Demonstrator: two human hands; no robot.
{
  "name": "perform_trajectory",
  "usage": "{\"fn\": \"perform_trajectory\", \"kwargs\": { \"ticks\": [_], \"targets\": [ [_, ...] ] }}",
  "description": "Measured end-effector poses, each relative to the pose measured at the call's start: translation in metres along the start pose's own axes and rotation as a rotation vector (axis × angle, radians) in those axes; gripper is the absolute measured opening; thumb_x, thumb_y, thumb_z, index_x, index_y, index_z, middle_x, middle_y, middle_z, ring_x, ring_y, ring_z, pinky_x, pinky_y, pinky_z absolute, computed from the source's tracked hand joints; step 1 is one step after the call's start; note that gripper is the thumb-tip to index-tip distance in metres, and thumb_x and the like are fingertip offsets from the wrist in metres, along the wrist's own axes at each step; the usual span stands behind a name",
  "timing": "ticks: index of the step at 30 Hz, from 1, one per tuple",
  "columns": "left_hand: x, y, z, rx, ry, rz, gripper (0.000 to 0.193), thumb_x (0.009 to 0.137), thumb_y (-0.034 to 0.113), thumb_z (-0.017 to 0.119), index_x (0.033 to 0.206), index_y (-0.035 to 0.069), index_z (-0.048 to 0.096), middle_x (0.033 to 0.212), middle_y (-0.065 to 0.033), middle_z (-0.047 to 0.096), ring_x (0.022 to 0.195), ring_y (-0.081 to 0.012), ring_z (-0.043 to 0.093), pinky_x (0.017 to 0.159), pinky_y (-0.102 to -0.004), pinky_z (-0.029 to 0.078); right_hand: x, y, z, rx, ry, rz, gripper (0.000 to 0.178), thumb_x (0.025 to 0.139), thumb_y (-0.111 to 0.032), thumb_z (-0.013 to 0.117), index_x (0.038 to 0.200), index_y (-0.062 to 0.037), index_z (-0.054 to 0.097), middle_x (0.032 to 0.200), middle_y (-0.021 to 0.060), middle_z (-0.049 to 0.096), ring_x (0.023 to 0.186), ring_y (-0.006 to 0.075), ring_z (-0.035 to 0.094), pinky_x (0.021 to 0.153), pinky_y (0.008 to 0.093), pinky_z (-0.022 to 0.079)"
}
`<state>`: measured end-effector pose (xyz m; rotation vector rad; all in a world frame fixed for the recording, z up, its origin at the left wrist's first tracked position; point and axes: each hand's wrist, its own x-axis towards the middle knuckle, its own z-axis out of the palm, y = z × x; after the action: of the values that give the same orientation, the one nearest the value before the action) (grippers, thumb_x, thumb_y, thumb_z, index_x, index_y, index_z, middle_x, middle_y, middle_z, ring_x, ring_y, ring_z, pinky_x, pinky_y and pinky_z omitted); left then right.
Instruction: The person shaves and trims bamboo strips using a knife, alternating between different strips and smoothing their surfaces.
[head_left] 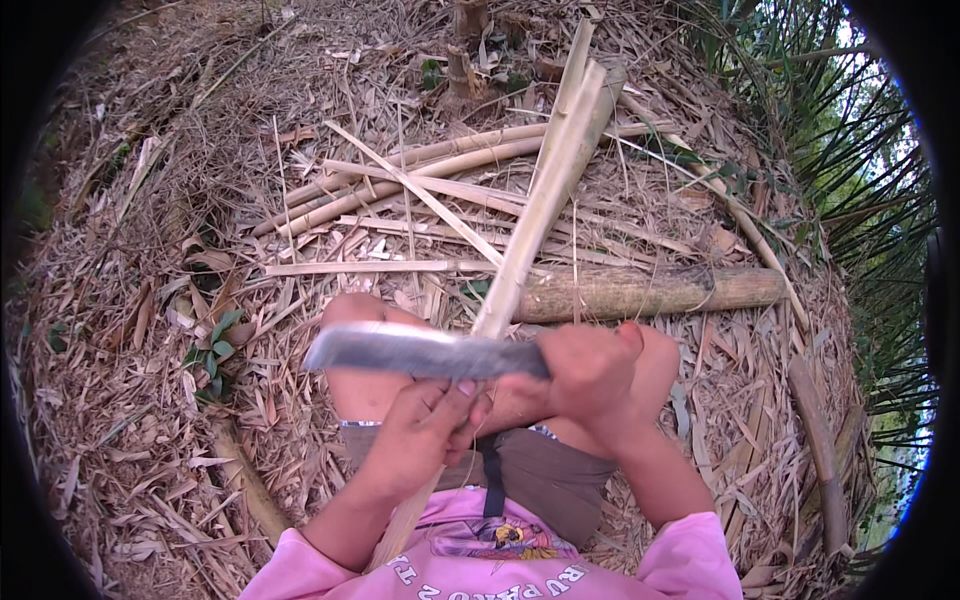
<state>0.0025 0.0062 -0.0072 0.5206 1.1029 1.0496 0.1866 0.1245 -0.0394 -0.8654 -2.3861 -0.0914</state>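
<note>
In my right hand (590, 375) is the handle of a machete (400, 350), its broad grey blade pointing left across my lap and slightly blurred. My left hand (435, 415) is closed around a pale bamboo strip (405, 525), just under the blade. The strip's lower end runs down past my left forearm. Beyond the blade, a long split bamboo piece (535, 230) slants up and away to the right; the blade covers where it meets the strip, so I cannot tell whether they are one piece.
A thick bamboo pole (650, 293) lies crosswise beyond my knees. Past it are several thin bamboo strips (430, 200) and a curved pole (410, 175). Dry leaves and shavings (160, 420) cover the ground. A small green plant (212, 350) grows at left; bamboo foliage (870, 200) stands at right.
</note>
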Motion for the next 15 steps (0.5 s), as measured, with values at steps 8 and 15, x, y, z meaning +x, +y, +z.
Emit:
{"fn": "perform_trajectory", "kwargs": {
  "ticks": [8, 15],
  "targets": [
    [-0.006, -0.005, 0.012, 0.091, 0.122, 0.031, 0.029, 0.105, 0.026, 0.049, 0.091, 0.003, 0.059, 0.064, 0.0044, 0.047, 0.049, -0.002, 0.034, 0.044, -0.0202, 0.024, 0.001, -0.025, 0.002, 0.118, 0.029, -0.02, 0.064, 0.084, -0.067, 0.06, 0.058, -0.0092, 0.049, 0.051, 0.0062, 0.048, 0.043, 0.0223, 0.054, 0.043, 0.0335, 0.043],
    [-0.008, -0.003, 0.021, 0.213, 0.129, 0.087, 0.034, 0.106, 0.027, 0.048, 0.082, 0.003, 0.057, 0.06, 0.005, 0.044, 0.048, -0.0017, 0.034, 0.044, -0.0203, 0.025, -0.002, 0.002, 0.016, 0.093, 0.116, -0.11, 0.065, 0.083, -0.069, 0.058, 0.06, -0.0091, 0.049, 0.053, 0.0062, 0.048, 0.046, 0.0224, 0.054, 0.044, 0.0345, 0.043]
  ]
}}
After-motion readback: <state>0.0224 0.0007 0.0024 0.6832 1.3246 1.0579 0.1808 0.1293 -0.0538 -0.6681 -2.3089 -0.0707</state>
